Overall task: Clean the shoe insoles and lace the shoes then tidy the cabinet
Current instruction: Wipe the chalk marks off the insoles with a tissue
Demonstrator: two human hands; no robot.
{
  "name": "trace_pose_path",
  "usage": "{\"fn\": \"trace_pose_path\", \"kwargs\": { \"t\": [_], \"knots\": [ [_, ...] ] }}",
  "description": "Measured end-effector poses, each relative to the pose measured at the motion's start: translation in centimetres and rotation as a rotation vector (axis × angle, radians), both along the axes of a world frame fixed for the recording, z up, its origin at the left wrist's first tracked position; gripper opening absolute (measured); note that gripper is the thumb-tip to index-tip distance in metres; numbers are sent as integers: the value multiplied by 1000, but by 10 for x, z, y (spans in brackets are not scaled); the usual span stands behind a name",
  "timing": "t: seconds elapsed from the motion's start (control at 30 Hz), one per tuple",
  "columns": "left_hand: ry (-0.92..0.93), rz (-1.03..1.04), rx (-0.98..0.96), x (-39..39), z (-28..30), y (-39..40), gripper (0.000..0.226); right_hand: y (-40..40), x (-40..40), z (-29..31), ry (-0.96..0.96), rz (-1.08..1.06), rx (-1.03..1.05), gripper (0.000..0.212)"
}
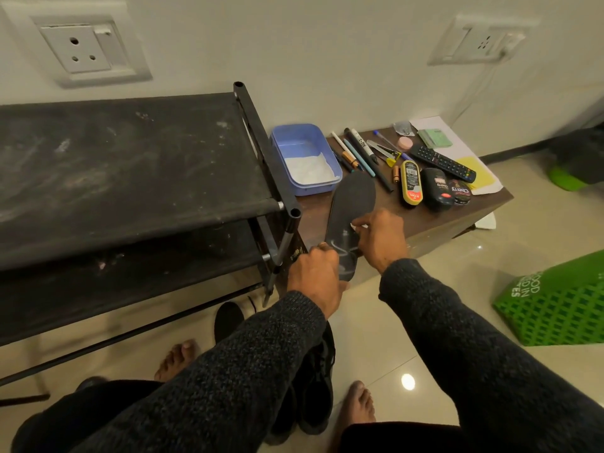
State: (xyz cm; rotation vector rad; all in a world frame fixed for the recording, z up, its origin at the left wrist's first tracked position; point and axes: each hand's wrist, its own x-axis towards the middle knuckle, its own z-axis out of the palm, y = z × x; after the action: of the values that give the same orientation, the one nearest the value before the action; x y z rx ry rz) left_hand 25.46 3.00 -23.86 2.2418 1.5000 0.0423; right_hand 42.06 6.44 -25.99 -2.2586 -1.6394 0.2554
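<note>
A black insole (pixel 353 204) is held up over the edge of a low brown table (pixel 421 220), toe end pointing away from me. My left hand (pixel 315 279) grips its heel end. My right hand (pixel 382 238) presses a small white wipe (pixel 358 227) against the middle of the insole. A second black insole (pixel 227 318) lies on the floor under the rack. Black shoes (pixel 313 387) sit on the floor between my bare feet. The black shoe rack (pixel 130 165) stands at the left, its fabric shelves dusty.
On the brown table: a blue plastic tub (pixel 305 156) holding white tissue, several pens (pixel 362 155), shoe polish bottles (pixel 425 188), a remote control (pixel 443 163) and papers (pixel 470 165). A green bag (pixel 555 305) lies on the tiled floor at right. Wall sockets are above.
</note>
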Motion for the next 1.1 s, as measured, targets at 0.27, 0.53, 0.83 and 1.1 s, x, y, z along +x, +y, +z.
{"fn": "trace_pose_path", "kwargs": {
  "t": [0.27,0.53,0.83,1.1],
  "knots": [
    [-99,5,-12,-4,-1,2,58,-34,-24,-5,6,80,10,22],
    [-53,-6,-13,-3,-5,4,65,-17,-2,25,568,-163,-14,17],
    [-53,-7,-8,0,-12,5,67,27,2,3,65,-57,-70,30],
    [-164,26,-19,-5,-13,4,54,-28,-30,5,-45,181,25,20]
  ]
}}
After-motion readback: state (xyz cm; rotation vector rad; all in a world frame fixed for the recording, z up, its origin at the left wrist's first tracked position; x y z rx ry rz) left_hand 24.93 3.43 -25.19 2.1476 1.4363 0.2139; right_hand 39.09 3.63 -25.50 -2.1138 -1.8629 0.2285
